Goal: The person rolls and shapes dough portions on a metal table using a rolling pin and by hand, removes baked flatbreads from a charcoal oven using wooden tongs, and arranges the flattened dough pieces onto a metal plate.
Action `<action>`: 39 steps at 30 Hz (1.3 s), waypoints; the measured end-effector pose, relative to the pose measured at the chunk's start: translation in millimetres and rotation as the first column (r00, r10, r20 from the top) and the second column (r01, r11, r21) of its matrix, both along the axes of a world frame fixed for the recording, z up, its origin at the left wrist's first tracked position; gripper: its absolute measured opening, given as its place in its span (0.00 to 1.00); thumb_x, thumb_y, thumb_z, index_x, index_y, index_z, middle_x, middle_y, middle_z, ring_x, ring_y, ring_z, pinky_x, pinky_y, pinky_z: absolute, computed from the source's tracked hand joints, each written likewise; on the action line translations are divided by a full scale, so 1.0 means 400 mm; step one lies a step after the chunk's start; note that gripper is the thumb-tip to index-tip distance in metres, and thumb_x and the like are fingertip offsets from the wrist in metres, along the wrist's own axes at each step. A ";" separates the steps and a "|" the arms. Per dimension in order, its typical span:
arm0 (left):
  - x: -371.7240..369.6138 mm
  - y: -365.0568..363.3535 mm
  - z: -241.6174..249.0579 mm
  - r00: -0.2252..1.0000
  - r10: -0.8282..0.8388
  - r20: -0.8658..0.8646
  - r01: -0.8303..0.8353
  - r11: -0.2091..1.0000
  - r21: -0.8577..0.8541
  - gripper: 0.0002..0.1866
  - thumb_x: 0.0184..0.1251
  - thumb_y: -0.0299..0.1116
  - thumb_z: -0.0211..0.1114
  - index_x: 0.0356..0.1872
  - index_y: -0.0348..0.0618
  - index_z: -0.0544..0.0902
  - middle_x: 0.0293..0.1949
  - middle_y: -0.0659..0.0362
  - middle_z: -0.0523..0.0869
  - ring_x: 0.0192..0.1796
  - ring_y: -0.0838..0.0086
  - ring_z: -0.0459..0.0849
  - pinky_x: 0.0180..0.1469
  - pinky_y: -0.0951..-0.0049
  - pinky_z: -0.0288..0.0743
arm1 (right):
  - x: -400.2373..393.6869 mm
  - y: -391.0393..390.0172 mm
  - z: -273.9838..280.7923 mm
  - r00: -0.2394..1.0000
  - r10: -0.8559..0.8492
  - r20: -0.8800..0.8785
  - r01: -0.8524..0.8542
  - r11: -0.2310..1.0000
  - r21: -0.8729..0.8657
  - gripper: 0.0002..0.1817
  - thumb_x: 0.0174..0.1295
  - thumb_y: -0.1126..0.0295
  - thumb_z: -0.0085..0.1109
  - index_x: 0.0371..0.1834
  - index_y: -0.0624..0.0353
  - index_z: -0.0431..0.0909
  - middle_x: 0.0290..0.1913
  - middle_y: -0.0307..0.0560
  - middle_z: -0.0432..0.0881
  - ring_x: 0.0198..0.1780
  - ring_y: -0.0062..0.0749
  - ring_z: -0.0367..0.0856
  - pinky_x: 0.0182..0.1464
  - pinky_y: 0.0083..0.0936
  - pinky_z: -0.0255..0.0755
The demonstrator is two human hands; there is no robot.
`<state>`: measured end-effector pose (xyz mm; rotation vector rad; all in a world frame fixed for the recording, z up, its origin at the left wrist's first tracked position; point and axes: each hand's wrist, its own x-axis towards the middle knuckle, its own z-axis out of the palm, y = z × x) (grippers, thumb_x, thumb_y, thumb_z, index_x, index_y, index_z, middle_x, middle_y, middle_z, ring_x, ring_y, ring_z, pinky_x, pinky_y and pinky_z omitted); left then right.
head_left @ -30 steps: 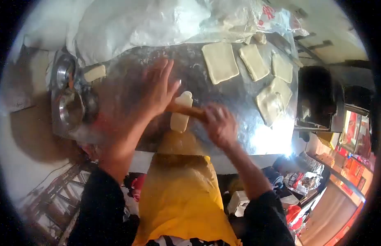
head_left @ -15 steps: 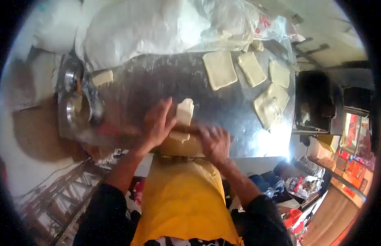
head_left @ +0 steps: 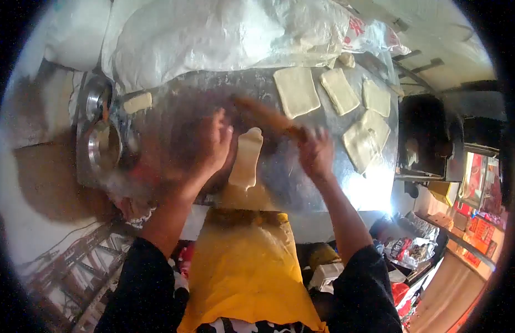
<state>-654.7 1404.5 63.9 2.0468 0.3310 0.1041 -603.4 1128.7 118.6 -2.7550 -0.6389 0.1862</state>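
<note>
A long flattened strip of dough [head_left: 246, 158] lies on the metal worktop between my hands, longer from front to back than across. My right hand [head_left: 315, 150] is wrapped round one end of a wooden rolling pin [head_left: 265, 115], which slants up and left above the far end of the strip. Just left of the dough, my left hand [head_left: 216, 141] is off the pin, with its fingers apart and nothing in them. Some motion blur softens both hands and the pin.
Several flat dough sheets [head_left: 297, 91] lie at the right of the worktop [head_left: 185, 102], some overlapping. A small dough piece [head_left: 138, 102] sits at far left, near metal bowls [head_left: 105, 145]. White plastic-covered bulk [head_left: 213, 39] lines the back edge. A yellow apron [head_left: 246, 272] meets the front edge.
The rolling pin has lifted off the dough and swung diagonally away from me in my right hand. My left hand has let go of it. The strip now shows whole.
</note>
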 end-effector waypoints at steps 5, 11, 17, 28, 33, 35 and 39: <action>0.029 -0.062 -0.067 0.975 -0.218 -0.045 0.222 0.949 0.223 0.23 0.63 0.30 0.69 0.60 0.39 0.78 0.47 0.50 0.86 0.46 0.59 0.86 0.50 0.61 0.80 | -0.095 0.035 -0.039 0.943 0.143 0.301 -0.230 0.933 0.278 0.30 0.53 0.65 0.71 0.62 0.52 0.76 0.63 0.51 0.76 0.58 0.52 0.78 0.56 0.47 0.71; 0.055 -0.028 0.105 0.825 -0.497 -0.268 0.562 0.772 0.297 0.10 0.60 0.28 0.66 0.43 0.42 0.86 0.52 0.53 0.86 0.54 0.55 0.84 0.54 0.59 0.78 | -0.307 0.111 -0.135 0.927 0.345 0.149 -0.374 0.890 0.263 0.24 0.62 0.64 0.61 0.64 0.49 0.76 0.57 0.49 0.76 0.55 0.42 0.78 0.57 0.45 0.70; -0.081 0.003 0.114 0.725 -0.686 -0.064 0.642 0.639 0.423 0.14 0.64 0.21 0.59 0.49 0.41 0.85 0.62 0.51 0.81 0.62 0.55 0.80 0.63 0.61 0.75 | -0.307 0.139 -0.150 0.946 0.264 0.188 -0.318 0.871 0.375 0.16 0.62 0.68 0.60 0.54 0.51 0.78 0.47 0.45 0.77 0.50 0.41 0.78 0.54 0.44 0.69; -0.052 0.022 0.092 0.713 -0.692 -0.114 0.690 0.663 0.292 0.11 0.62 0.24 0.64 0.46 0.40 0.86 0.61 0.53 0.79 0.70 0.55 0.72 0.71 0.54 0.63 | -0.162 0.202 -0.051 0.924 -0.177 -0.340 0.273 0.926 0.260 0.14 0.63 0.59 0.66 0.43 0.54 0.77 0.45 0.50 0.79 0.47 0.50 0.81 0.49 0.47 0.71; -0.056 -0.001 0.066 0.811 -0.585 -0.003 0.536 0.740 0.408 0.09 0.60 0.27 0.70 0.42 0.39 0.85 0.56 0.55 0.81 0.64 0.55 0.77 0.69 0.55 0.66 | -0.135 0.197 -0.041 0.859 -0.303 -0.412 0.388 0.911 0.141 0.18 0.57 0.56 0.71 0.39 0.55 0.77 0.43 0.50 0.81 0.44 0.52 0.83 0.44 0.48 0.75; -0.046 0.000 0.084 0.803 -0.596 -0.020 0.556 0.736 0.388 0.09 0.62 0.27 0.69 0.43 0.40 0.85 0.54 0.55 0.82 0.62 0.55 0.78 0.68 0.55 0.67 | -0.111 0.181 -0.037 0.867 -0.333 -0.371 0.403 0.906 0.129 0.17 0.55 0.58 0.72 0.38 0.55 0.78 0.41 0.50 0.81 0.42 0.52 0.83 0.43 0.47 0.76; 0.000 -0.013 0.065 0.934 -0.353 0.062 0.358 0.916 -0.179 0.12 0.64 0.32 0.69 0.48 0.43 0.85 0.53 0.57 0.84 0.62 0.57 0.79 0.68 0.60 0.67 | -0.033 0.047 -0.051 0.994 -0.105 0.009 0.098 0.949 0.299 0.19 0.58 0.58 0.70 0.48 0.55 0.80 0.50 0.54 0.81 0.48 0.55 0.82 0.48 0.48 0.76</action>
